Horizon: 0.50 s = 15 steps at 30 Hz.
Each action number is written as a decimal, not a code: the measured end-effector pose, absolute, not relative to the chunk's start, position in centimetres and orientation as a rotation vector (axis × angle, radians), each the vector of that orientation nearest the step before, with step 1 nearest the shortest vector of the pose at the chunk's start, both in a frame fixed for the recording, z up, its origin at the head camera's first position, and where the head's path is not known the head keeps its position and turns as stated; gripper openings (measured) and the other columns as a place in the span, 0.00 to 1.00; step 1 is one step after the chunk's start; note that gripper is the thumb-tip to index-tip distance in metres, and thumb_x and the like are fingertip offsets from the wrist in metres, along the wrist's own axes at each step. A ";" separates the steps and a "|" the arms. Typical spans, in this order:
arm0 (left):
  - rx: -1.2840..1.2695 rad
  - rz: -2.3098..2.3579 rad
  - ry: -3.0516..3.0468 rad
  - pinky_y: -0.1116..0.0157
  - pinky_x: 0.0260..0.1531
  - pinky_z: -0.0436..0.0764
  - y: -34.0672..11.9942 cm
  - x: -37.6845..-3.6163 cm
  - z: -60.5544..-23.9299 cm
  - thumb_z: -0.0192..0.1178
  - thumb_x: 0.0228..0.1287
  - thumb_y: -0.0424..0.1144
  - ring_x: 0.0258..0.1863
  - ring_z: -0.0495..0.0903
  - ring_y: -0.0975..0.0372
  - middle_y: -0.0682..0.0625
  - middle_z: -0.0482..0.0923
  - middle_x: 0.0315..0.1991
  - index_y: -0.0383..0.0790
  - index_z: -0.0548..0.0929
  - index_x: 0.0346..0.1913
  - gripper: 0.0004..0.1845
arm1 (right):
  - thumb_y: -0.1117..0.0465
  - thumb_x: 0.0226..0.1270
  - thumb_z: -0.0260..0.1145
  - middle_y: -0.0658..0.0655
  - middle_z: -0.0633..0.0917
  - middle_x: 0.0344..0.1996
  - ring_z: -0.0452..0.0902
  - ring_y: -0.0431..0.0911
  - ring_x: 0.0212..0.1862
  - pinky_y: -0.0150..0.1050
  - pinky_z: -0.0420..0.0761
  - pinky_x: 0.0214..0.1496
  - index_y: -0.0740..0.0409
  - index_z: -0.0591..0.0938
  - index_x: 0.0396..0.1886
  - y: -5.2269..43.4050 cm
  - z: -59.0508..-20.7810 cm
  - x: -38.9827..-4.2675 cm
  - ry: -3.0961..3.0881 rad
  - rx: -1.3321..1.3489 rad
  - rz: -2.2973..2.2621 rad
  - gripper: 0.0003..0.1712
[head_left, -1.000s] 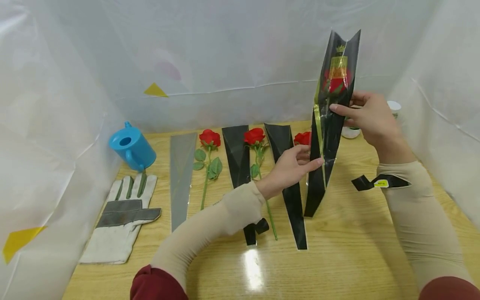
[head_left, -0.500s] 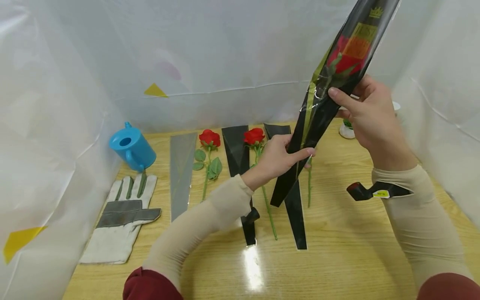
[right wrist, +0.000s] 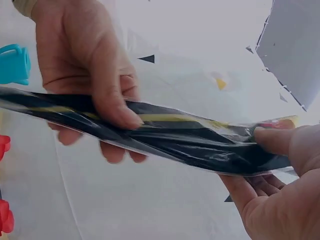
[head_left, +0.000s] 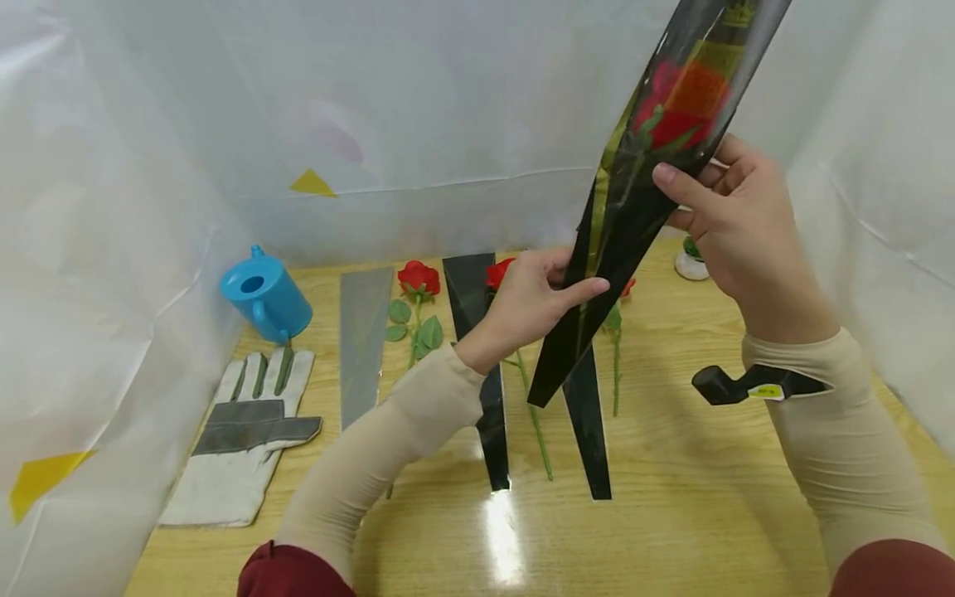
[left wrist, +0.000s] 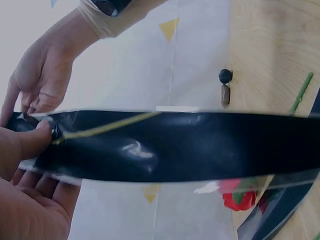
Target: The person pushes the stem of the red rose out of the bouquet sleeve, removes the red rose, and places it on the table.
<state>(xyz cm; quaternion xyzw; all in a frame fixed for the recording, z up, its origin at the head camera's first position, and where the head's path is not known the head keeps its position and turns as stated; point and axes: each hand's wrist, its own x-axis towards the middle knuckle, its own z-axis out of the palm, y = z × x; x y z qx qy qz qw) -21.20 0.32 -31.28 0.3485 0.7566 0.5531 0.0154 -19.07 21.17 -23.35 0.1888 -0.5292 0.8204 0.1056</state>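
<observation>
A single red rose (head_left: 682,108) shows through a tapered black flower sleeve (head_left: 627,224) with a gold stripe. The sleeve is held up at a slant above the table, its wide top leaning right and cut off by the head view's upper edge. My left hand (head_left: 522,303) pinches the narrow lower part, thumb on the near face and fingers behind. Higher up, just under the bloom, my right hand (head_left: 739,215) grips the sleeve's right edge between thumb and fingers. In the right wrist view both hands hold the sleeve (right wrist: 170,132), which has glossy creases.
On the table lie a rose (head_left: 419,279), another rose (head_left: 499,274) partly behind my left hand, a third rose's stem (head_left: 617,373), a grey sleeve (head_left: 361,340) and black sleeves (head_left: 588,423). A blue watering can (head_left: 267,294), work glove (head_left: 242,439) and small potted plant (head_left: 691,264) stand around.
The wrapped rose has risen and tipped from nearly upright to a rightward lean, its narrow end swinging left. My left hand has moved left and slightly up with it; both hands keep their hold.
</observation>
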 end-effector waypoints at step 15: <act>1.176 1.555 2.391 0.65 0.24 0.59 -3.4 -21.4 -30.4 0.70 0.62 0.45 0.16 0.50 0.58 0.52 0.49 0.15 0.44 0.70 0.17 0.23 | 0.84 0.65 0.58 0.75 0.78 0.46 0.81 0.64 0.43 0.56 0.76 0.56 0.84 0.69 0.56 21.9 -21.5 -19.4 -0.956 0.638 2.540 0.20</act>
